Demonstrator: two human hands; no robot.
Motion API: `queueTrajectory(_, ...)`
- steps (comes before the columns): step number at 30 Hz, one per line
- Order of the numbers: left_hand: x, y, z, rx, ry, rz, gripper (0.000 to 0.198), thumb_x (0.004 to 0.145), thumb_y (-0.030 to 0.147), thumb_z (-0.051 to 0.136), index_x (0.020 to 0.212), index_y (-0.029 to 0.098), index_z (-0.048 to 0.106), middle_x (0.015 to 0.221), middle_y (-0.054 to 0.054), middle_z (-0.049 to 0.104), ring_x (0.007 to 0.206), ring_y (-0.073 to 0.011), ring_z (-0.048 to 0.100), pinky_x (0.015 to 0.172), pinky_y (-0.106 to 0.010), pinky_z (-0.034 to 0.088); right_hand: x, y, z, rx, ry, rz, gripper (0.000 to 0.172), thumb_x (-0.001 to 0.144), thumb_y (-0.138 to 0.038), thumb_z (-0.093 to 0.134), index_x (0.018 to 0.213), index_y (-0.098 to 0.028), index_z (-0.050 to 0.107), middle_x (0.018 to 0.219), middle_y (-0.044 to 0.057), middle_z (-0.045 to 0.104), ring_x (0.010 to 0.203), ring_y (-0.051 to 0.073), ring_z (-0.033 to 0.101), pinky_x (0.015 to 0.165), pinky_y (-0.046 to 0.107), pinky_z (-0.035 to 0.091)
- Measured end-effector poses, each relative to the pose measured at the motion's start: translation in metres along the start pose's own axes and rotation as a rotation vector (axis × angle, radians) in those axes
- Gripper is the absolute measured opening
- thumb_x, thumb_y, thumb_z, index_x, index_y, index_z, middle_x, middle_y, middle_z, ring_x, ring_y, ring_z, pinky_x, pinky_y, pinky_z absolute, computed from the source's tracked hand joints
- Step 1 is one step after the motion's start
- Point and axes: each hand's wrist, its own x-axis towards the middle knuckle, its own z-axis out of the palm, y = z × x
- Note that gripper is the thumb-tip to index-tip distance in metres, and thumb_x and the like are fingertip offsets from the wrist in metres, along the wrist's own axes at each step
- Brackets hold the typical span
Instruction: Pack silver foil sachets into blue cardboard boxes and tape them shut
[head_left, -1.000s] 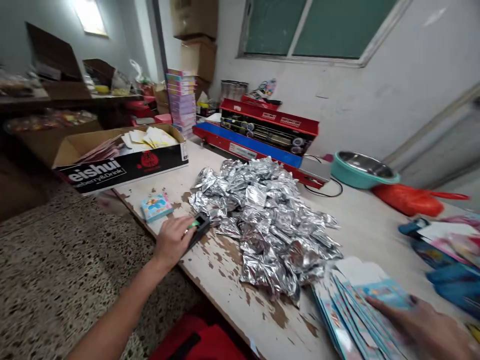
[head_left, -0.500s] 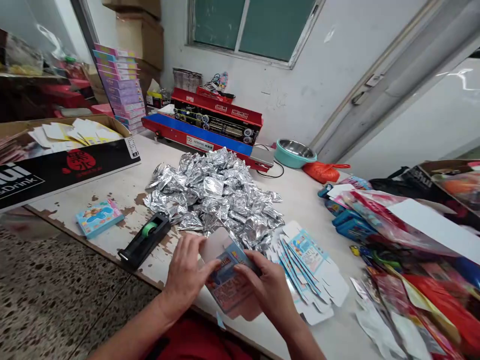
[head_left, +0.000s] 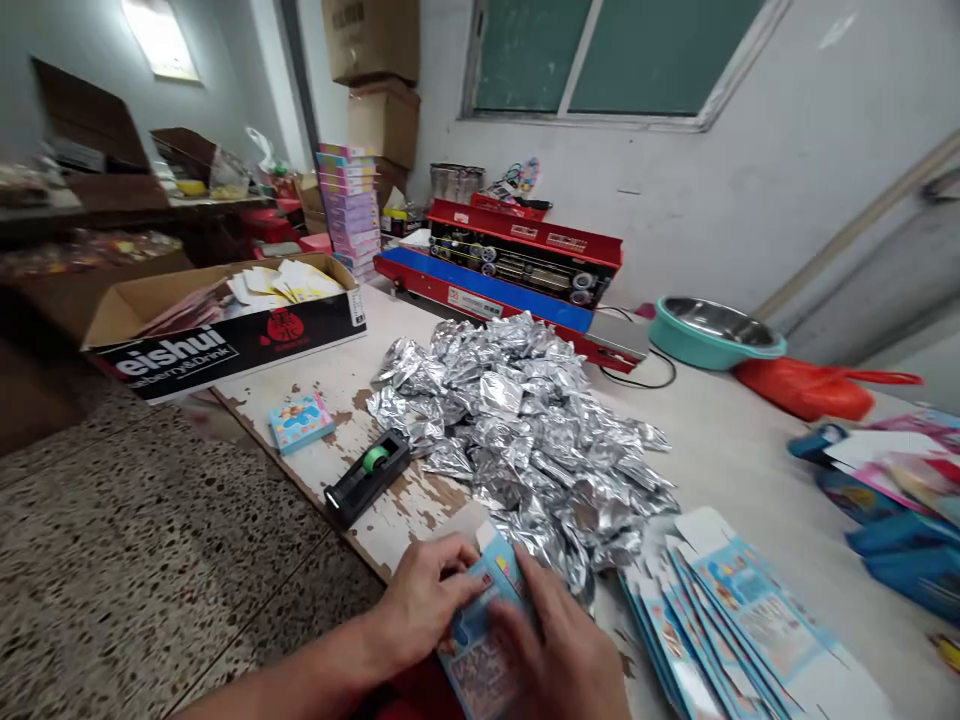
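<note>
Between my two hands is a light-blue printed carton (head_left: 480,655), tilted, with a pale flap standing up at its top end. My left hand (head_left: 431,600) grips its left side, the thumb lying across the printed face. On the right side my right hand (head_left: 559,640) holds the carton too; its thumb is smeared by motion. Just beyond the hands lies a heap of silver foil packets (head_left: 517,410). To the right, several flattened cartons (head_left: 750,610) of the same print lie fanned out. A closed blue box (head_left: 301,424) rests on the left of the table.
A black tape dispenser (head_left: 367,478) with green tape sits near the table's front edge. Behind the heap stands a red sealing machine (head_left: 495,275) with a blue belt. An open cardboard box (head_left: 247,355) is at left, a turquoise basin (head_left: 716,335) and red bag (head_left: 806,390) at right.
My view has swung to the left, so the table's things appear further right. The carton in my hands is turned more upright, and my right thumb has moved over its face.
</note>
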Motion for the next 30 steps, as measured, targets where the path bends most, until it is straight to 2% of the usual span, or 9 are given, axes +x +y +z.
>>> queueTrajectory(4,-0.002,-0.009,0.009,0.402,0.207,0.398,0.015,0.083,0.014,0.051,0.083,0.017,0.066,0.076,-0.002,0.066,0.072,-0.0162,0.059,0.068,-0.027,0.044,-0.005,0.001,0.014,0.325,-0.336,0.235,0.03,0.074,-0.044,0.065,0.09,-0.019,0.07,0.074,0.005,0.073,0.065,0.023,0.068,0.058,0.026,0.055)
queueTrajectory(7,-0.003,-0.018,0.011,0.606,0.529,0.743,0.026,0.086,0.017,0.054,0.111,0.022,0.059,0.11,-0.009,0.064,0.105,-0.0253,0.057,0.093,-0.042,0.043,-0.01,0.003,0.019,0.548,-0.211,0.511,0.037,0.077,-0.051,0.062,0.092,-0.019,0.068,0.086,0.007,0.074,0.081,0.026,0.068,0.075,0.031,0.056)
queueTrajectory(9,-0.005,-0.024,0.01,0.485,0.61,0.637,0.047,0.084,0.027,0.062,0.128,0.026,0.044,0.125,-0.011,0.056,0.117,-0.0267,0.052,0.098,-0.044,0.042,-0.015,0.002,0.023,0.691,-0.078,0.681,0.05,0.074,-0.056,0.065,0.106,-0.018,0.061,0.096,0.011,0.073,0.088,0.029,0.068,0.08,0.036,0.056)
queueTrajectory(12,-0.009,-0.033,0.005,0.135,0.364,0.304,0.066,0.086,0.035,0.06,0.141,0.029,0.023,0.126,-0.008,0.057,0.106,-0.0191,0.059,0.09,-0.032,0.048,-0.021,-0.007,0.033,0.738,0.075,0.712,0.08,0.072,-0.054,0.068,0.137,-0.02,0.036,0.116,0.013,0.065,0.096,0.029,0.066,0.084,0.04,0.055)
queueTrajectory(15,-0.013,-0.04,0.003,0.029,0.244,0.211,0.065,0.089,0.032,0.052,0.145,0.032,0.019,0.133,-0.004,0.053,0.107,-0.0156,0.058,0.092,-0.027,0.045,-0.024,-0.016,0.042,0.636,0.078,0.62,0.108,0.063,-0.047,0.076,0.147,-0.022,0.013,0.124,0.012,0.058,0.096,0.027,0.065,0.086,0.039,0.053)
queueTrajectory(18,-0.013,-0.042,0.0,0.066,0.202,0.13,0.05,0.089,0.042,0.051,0.134,0.026,0.04,0.104,-0.003,0.065,0.087,-0.0154,0.06,0.078,-0.025,0.046,-0.024,-0.017,0.043,0.683,-0.063,0.639,0.094,0.071,-0.048,0.068,0.145,-0.019,0.018,0.109,0.01,0.063,0.081,0.023,0.065,0.075,0.035,0.054)
queueTrajectory(24,-0.005,-0.047,-0.003,-0.033,0.142,0.086,0.04,0.089,0.054,0.044,0.08,0.016,0.053,0.062,0.003,0.049,0.06,-0.011,0.045,0.058,-0.022,0.036,-0.035,-0.007,0.045,0.533,0.028,0.65,0.07,0.084,-0.06,0.047,0.138,-0.018,0.032,0.137,0.013,0.047,0.115,0.025,0.053,0.094,0.034,0.045)
queueTrajectory(27,-0.002,-0.054,-0.001,-0.026,0.141,0.034,0.053,0.088,0.061,0.039,0.062,0.015,0.045,0.059,0.002,0.042,0.058,-0.0107,0.038,0.054,-0.023,0.032,-0.041,0.0,0.046,0.56,-0.079,0.717,0.048,0.083,-0.063,0.048,0.105,-0.021,0.053,0.096,0.005,0.064,0.088,0.021,0.059,0.08,0.03,0.049)
queueTrajectory(30,0.0,-0.062,-0.001,-0.181,0.122,-0.02,0.053,0.08,0.063,0.05,0.065,0.013,0.054,0.062,0.001,0.046,0.058,-0.0105,0.04,0.054,-0.022,0.033,-0.042,0.002,0.045,0.621,-0.17,0.689,0.041,0.082,-0.061,0.05,0.079,-0.02,0.054,0.072,0.001,0.058,0.07,0.018,0.055,0.065,0.027,0.048)
